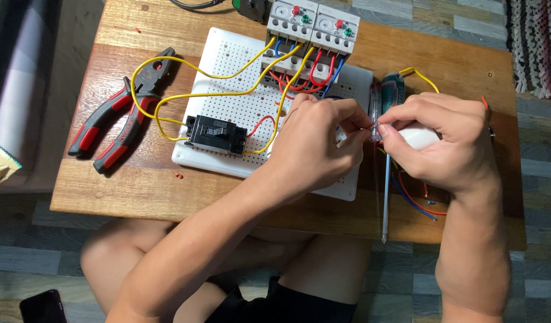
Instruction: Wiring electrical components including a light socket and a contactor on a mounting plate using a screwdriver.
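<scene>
Both hands are pinched shut, left hand [314,140] and right hand [440,143] gripping a red wire end [370,127] between them over the white perforated board [239,101], yellow wires [221,94] already routed left, loose wires [416,200] still unconnected underneath.

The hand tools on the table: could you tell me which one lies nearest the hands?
The screwdriver, lying right under the fingertips; the red-handled pliers lie far off, left of the white board.

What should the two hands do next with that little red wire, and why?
Probably keep the pinch and guide the red wire's bare tip into the white part that the right hand cups. The left hand pinches the wire right beside it, fingertips almost meeting. Whether the tip is already in is hidden. The screwdriver lies close by, perhaps for afterwards.
</scene>
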